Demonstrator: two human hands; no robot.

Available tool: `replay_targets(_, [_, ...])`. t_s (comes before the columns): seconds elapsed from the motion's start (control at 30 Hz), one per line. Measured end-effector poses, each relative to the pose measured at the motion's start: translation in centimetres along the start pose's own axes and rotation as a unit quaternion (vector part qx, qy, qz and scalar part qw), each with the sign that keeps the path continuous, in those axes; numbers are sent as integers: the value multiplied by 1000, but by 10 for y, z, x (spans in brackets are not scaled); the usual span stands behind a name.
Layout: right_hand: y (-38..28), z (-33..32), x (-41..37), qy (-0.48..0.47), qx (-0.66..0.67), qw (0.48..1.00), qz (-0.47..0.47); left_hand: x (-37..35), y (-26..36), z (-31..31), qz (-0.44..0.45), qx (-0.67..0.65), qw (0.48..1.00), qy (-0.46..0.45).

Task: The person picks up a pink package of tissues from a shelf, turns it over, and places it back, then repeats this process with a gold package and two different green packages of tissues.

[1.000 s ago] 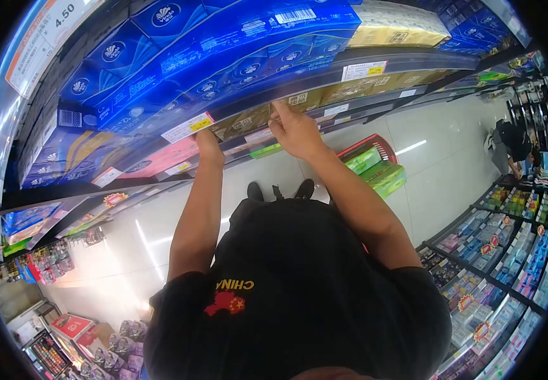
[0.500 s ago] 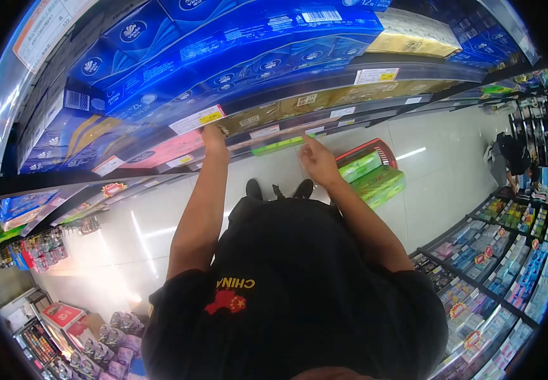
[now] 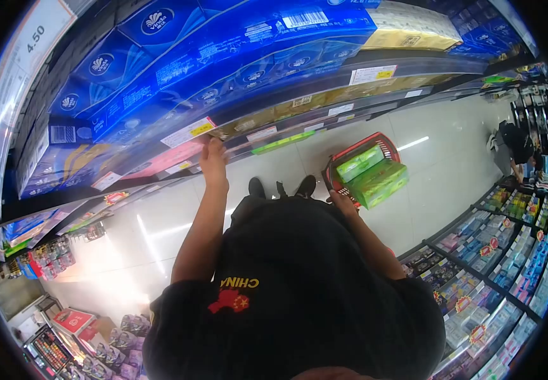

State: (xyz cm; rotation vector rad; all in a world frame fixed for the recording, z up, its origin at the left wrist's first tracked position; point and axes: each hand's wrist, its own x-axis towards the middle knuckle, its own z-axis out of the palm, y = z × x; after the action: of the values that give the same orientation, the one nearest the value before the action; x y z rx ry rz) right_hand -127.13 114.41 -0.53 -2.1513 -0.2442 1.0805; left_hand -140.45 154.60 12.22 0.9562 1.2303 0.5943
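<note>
My left hand [image 3: 213, 158] reaches to the shelf front, fingers stretched out at the lip below a white and yellow price tag [image 3: 188, 131]. A pink pack [image 3: 172, 155] lies just left of its fingertips, and gold-brown packs [image 3: 267, 116] stand to the right on the same shelf. Lower down, my right hand [image 3: 345, 202] is curled at the near left side of a red shopping basket [image 3: 385, 144], closed around its dark handle. Two green packs fill the basket, a smaller one [image 3: 359, 163] and a larger one [image 3: 380, 183] that juts over the rim.
Large blue tissue packs [image 3: 236, 63] and a cream pack [image 3: 410, 26] fill the upper shelf. A bright green pack [image 3: 280, 143] shows on a lower shelf. Shiny floor tiles [image 3: 438, 183] lie behind me. Another person [image 3: 516, 145] is at the far right by stocked racks [image 3: 489, 272].
My right hand has dropped from the shelf beside the green pack down to the basket. My left hand has slid slightly back and its fingers show more. The view has shifted a little.
</note>
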Motion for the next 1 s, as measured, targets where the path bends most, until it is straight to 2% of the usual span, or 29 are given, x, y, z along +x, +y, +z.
replay_targets(0.1, [-1,-3,3,-6,-10,1000,21,-9,7,-19,-3,7,1000,-30])
replay_targets(0.2, [-4,-5,3,8,3,999,47,-17,15,-43,-7,-19,1000,-8])
replay_targets(0.43, [0,-2,10,2,2,1000,13,-17,36,-105,3,-103,984,143])
replay_targets(0.57, [17,0,27,-19,-28,999,-1,-19,63,-131,113,-121,950,264])
replay_targets(0.67, [-7,-1,14,-26,27,999,36,-26,101,-147,207,-125,907,345])
replay_targets(0.7, [-10,1,11,-22,30,999,26,-35,125,-143,207,-127,889,388])
replay_targets(0.87, [-18,11,1,-8,7,1000,17,-35,174,-177,372,-75,804,458])
replay_targets(1.0, [10,28,11,39,-44,998,-17,-35,209,-191,447,1,771,453])
